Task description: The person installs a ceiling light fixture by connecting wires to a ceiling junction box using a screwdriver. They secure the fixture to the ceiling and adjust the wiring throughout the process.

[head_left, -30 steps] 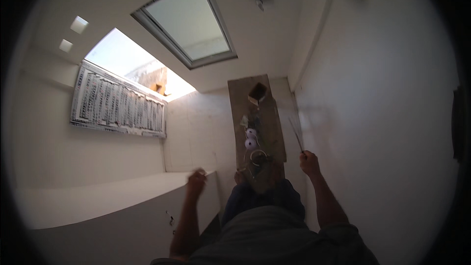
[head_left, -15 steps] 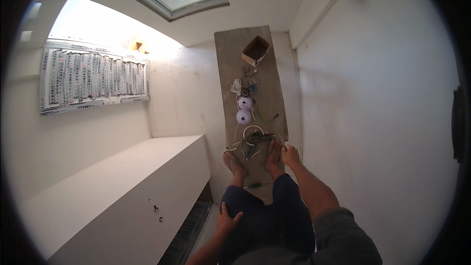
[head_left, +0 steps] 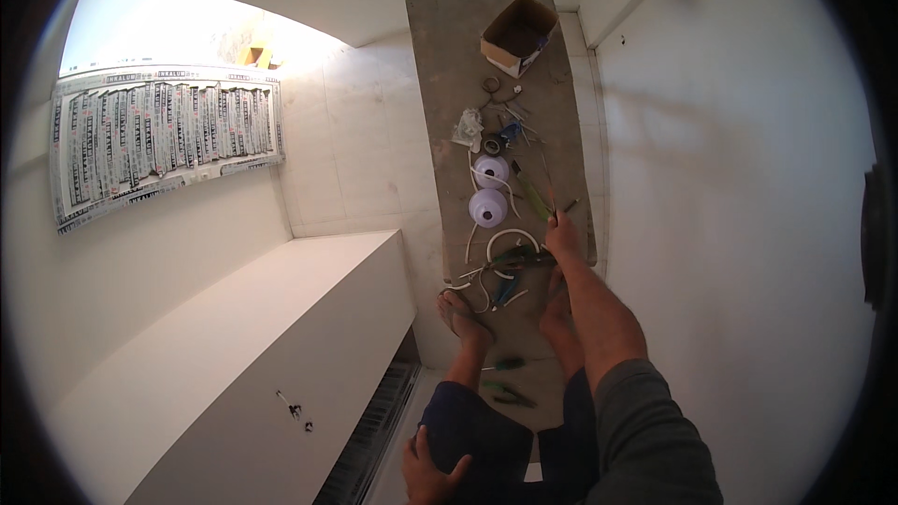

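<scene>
My right hand (head_left: 564, 236) reaches out over the brown board, fingers closed at a thin rod-like tool (head_left: 550, 189) whose exact kind is too small to tell. Just left of it lies a long green-handled tool (head_left: 533, 191). Spread over my left thigh, my left hand (head_left: 428, 473) holds nothing. Two round pale lilac fittings (head_left: 488, 209) with white cables sit beyond my feet. Nearer, a curved white cable (head_left: 493, 241) lies among dark hand tools (head_left: 524, 257) and a blue-handled tool (head_left: 508, 287).
The brown board (head_left: 449, 47) carries an open cardboard box (head_left: 519, 35), a roll of tape (head_left: 492, 145) and a crumpled clear bag (head_left: 467, 130). More green-handled tools (head_left: 510, 396) lie between my legs. A white boxed ledge (head_left: 281, 318) stands left; a white wall (head_left: 720, 224) rises right.
My right hand has moved forward from beside my right foot to the green-handled tool. My left hand stays on my thigh. The view has shifted, uncovering tools between my legs.
</scene>
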`<state>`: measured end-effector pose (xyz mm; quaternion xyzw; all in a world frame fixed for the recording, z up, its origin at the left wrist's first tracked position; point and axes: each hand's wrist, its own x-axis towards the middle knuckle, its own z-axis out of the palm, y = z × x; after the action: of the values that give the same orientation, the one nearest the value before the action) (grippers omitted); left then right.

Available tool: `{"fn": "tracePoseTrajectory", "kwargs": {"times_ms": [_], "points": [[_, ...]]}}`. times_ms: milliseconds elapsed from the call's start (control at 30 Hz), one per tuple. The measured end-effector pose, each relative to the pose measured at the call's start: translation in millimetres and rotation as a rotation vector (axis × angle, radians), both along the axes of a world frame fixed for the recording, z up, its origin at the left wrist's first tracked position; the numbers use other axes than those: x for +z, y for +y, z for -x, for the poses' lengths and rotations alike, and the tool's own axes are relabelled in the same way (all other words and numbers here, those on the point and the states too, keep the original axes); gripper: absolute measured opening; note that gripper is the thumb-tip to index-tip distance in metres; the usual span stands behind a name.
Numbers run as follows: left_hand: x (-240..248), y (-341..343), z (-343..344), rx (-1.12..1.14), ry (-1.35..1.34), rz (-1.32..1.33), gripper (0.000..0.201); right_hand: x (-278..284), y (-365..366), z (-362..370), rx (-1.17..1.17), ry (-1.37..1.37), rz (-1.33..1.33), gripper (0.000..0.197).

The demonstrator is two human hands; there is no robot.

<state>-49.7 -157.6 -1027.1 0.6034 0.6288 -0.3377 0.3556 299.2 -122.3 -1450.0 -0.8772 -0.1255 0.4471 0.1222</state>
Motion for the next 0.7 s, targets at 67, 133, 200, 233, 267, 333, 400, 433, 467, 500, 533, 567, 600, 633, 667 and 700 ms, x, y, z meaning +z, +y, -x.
{"fn": "tracePoseTrajectory", "kwargs": {"times_ms": [67, 133, 200, 233, 267, 333, 400, 433, 467, 500, 533, 567, 600, 633, 667, 700], "points": [[-7.4, -1.8, 12.7, -0.032, 0.012, 0.006, 0.109, -2.4, -1.6, 3.9, -0.01, -0.002, 0.003, 0.044], [-1.8, 8.1, 4.7, 0.014, -0.02, -0.002, 0.109, 5.8, 5.2, 10.1, -0.001, -0.004, 0.012, 0.049], [1.1, 15.2, 2.9, 0.011, -0.042, -0.014, 0.111, 21.3, 16.3, 17.3, 0.017, -0.011, 0.031, 0.054], [-1.8, 15.6, 7.6, -0.008, -0.051, -0.019, 0.112, 21.9, 12.0, 17.7, 0.031, -0.017, 0.034, 0.062], [-1.5, 16.7, 11.3, -0.03, -0.063, -0.03, 0.113, 25.9, 5.4, 15.4, 0.043, -0.025, 0.031, 0.07], [15.7, 23.7, -0.3, -0.046, -0.025, 0.01, 0.098, 40.3, -9.8, 22.4, 0.135, 0.095, 0.009, 0.066], [31.4, 28.7, -1.6, 0.007, 0.03, -0.005, 0.072, 111.9, 6.2, 38.6, 0.058, 0.168, 0.042, 0.056], [38.3, 28.2, -1.9, 0.084, 0.008, 0.034, 0.057, 116.8, -17.3, 37.7, 0.023, 0.105, -0.007, 0.052], [91.2, 65.1, -31.7, 0.211, -0.032, 0.122, 0.055, 149.6, -15.8, 38.9, -0.013, 0.147, -0.101, 0.045], [149.2, 96.5, -59.7, 0.339, -0.124, 0.249, 0.054, 142.9, -45.7, 32.0, 0.14, -0.036, -0.131, 0.033], [130.5, 82.6, -28.0, 0.633, -0.325, 0.272, 0.052, 152.8, -55.5, 32.2, 0.157, -0.108, -0.247, 0.022], [91.0, 74.2, 12.9, 0.885, -0.55, 0.311, 0.05, 167.6, -60.6, 35.2, 0.419, -0.31, -0.325, 0.018], [75.7, 93.1, 34.5, 0.755, -0.572, 0.159, 0.05, 194.0, -49.8, 34.3, 0.366, -0.257, -0.348, 0.018], [72.1, 119.4, 57.0, 0.633, -0.575, 0.015, 0.049, 222.3, -28.2, 27.5, 0.27, -0.188, -0.36, 0.019], [80.2, 155.8, 74.8, 0.521, -0.565, -0.13, 0.048, 250.2, -8.0, 17.7, 0.201, -0.145, -0.394, 0.019], [99.5, 204.6, 91.9, 0.545, -0.667, -0.248, 0.051, 275.4, 16.1, 6.8, 0.141, -0.119, -0.452, 0.02]]}}
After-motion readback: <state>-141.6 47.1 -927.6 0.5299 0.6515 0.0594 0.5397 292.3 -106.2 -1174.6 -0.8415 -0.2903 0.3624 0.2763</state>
